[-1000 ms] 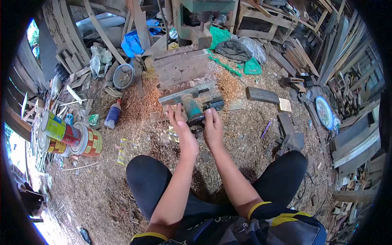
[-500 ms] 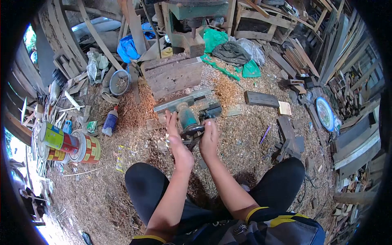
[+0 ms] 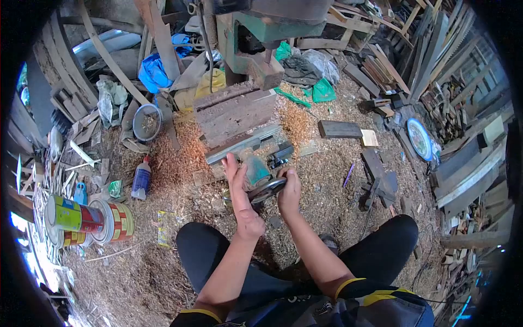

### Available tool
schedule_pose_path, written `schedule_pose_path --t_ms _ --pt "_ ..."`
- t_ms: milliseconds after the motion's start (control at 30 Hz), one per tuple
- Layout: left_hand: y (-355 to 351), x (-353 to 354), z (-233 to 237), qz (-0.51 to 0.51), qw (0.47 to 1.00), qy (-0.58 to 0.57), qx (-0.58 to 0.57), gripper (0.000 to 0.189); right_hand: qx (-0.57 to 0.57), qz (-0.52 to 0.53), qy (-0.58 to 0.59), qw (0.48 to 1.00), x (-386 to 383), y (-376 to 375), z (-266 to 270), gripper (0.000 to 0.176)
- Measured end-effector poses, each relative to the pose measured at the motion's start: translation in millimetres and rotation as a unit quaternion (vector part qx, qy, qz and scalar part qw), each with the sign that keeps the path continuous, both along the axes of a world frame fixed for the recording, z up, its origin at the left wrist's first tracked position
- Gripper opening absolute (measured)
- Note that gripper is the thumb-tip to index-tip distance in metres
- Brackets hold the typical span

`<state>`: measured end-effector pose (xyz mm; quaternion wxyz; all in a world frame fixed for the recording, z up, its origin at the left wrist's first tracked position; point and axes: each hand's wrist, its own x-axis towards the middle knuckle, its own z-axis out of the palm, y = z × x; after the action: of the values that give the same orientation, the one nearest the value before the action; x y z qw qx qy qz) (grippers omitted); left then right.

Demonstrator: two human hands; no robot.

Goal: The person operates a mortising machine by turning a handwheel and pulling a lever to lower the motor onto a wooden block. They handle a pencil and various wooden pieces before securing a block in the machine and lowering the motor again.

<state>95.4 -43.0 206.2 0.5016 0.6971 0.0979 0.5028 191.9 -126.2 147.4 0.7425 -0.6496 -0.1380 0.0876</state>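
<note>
A dark round handwheel (image 3: 268, 191) sits at the near end of a dusty green metal casting (image 3: 256, 170). My right hand (image 3: 290, 193) has its fingers curled over the right side of the wheel's rim. On the left, my left hand (image 3: 242, 204) lies along the casting and wheel with its fingers stretched out; whether the palm touches the rim cannot be seen. Beyond the casting runs a long metal bar (image 3: 242, 144) in front of a worn wooden block (image 3: 234, 117). A black fitting (image 3: 280, 154) stands just right of the casting.
A green machine head (image 3: 272, 27) hangs above the wooden block. Wood shavings cover the ground. Paint cans (image 3: 111, 220), a glue bottle (image 3: 141, 178) and a bucket (image 3: 147, 122) stand left. A dark board (image 3: 339, 129), a purple pen-like stick (image 3: 348, 174) and scrap wood lie right.
My view has shifted, bringing more of the machine head into sight. The right hand has moved slightly right and down with the wheel's rim; the left hand stays stretched out beside it.
</note>
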Motion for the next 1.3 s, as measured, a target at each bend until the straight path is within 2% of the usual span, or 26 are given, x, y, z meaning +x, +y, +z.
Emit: schedule_pose_path --t_ms 33,100,167,200,233,300,367,433,567,600,633,733,767,833,900,967,1033,1067,1100,1200,1300 --pt "3.6 -0.5 0.5 -0.003 1.000 -0.002 -0.003 0.098 -0.021 -0.004 0.001 1.000 -1.1 -1.0 9.8 0.039" --pt "8.8 -0.6 1.3 0.058 0.998 0.018 0.014 0.097 0.010 -0.023 -0.040 0.999 -0.8 3.6 17.2 0.039" --pt "15.7 0.8 6.6 0.072 0.997 0.016 0.014 0.095 -0.060 -0.025 -0.132 0.989 -5.1 5.4 39.8 0.038" --pt "20.0 1.7 10.2 0.088 0.996 0.016 0.019 0.093 -0.101 -0.007 -0.129 0.986 -5.7 3.5 30.8 0.038" --pt "24.2 2.0 13.7 0.083 0.996 0.011 0.018 0.093 -0.112 0.000 -0.178 0.978 -4.7 5.8 16.0 0.038" --pt "31.3 2.2 21.5 0.073 0.997 -0.006 0.027 0.089 -0.087 -0.010 -0.107 0.990 -3.1 3.5 5.8 0.038" --pt "34.9 1.0 30.7 0.070 0.997 -0.008 0.033 0.088 -0.107 -0.022 -0.108 0.988 3.3 0.1 5.4 0.037" --pt "35.5 2.3 32.0 0.098 0.995 0.003 0.037 0.086 -0.125 -0.034 -0.111 0.985 7.2 0.8 23.8 0.035" --pt "35.7 2.4 26.8 0.096 0.995 -0.009 -0.001 0.082 -0.159 -0.014 -0.187 0.969 28.9 -3.4 82.6 0.030" --pt "37.6 4.2 27.4 0.085 0.995 -0.041 -0.025 0.071 -0.180 0.006 -0.202 0.963 39.7 -5.7 97.8 0.031" --pt "40.4 5.3 31.0 0.079 0.996 -0.044 -0.027 0.071 -0.203 0.026 -0.216 0.955 49.1 -6.0 110.0 0.032" --pt "53.7 11.2 42.0 0.146 0.989 0.007 -0.019 0.049 -0.156 -0.006 -0.155 0.975 65.2 11.3 129.7 0.032" --pt "60.4 15.0 46.6 0.150 0.988 0.003 -0.021 0.049 -0.124 -0.017 -0.117 0.985 69.7 20.4 134.5 0.032" --pt "73.1 19.3 53.3 0.177 0.984 0.019 -0.004 0.048 -0.107 -0.016 -0.124 0.986 75.8 40.5 129.4 0.029" --pt "87.9 23.4 56.3 0.182 0.983 0.030 0.013 0.049 -0.031 -0.019 -0.101 0.994 74.6 58.1 128.6 0.027" --pt "100.9 26.9 56.5 0.177 0.983 0.023 0.033 0.051 -0.051 -0.007 -0.094 0.994 85.5 66.6 114.1 0.029" --pt "105.4 28.8 66.7 0.170 0.985 0.026 0.021 0.049 0.004 -0.017 -0.067 0.998 92.2 80.3 109.6 0.030" --pt "111.5 27.7 67.2 0.170 0.983 0.055 0.040 0.050 0.017 0.010 -0.047 0.999 96.6 85.0 110.6 0.034" --pt "116.1 27.6 68.0 0.171 0.980 0.083 0.059 0.051 0.020 0.013 -0.043 0.999 99.4 89.8 115.0 0.034" --pt "126.9 35.3 57.5 0.178 0.980 0.071 0.045 0.053 -0.044 0.006 -0.053 0.998 89.4 101.1 147.8 0.046" --pt "132.2 39.5 53.2 0.158 0.984 0.077 0.018 0.054 -0.035 0.029 -0.043 0.998 91.0 105.3 149.6 0.046"
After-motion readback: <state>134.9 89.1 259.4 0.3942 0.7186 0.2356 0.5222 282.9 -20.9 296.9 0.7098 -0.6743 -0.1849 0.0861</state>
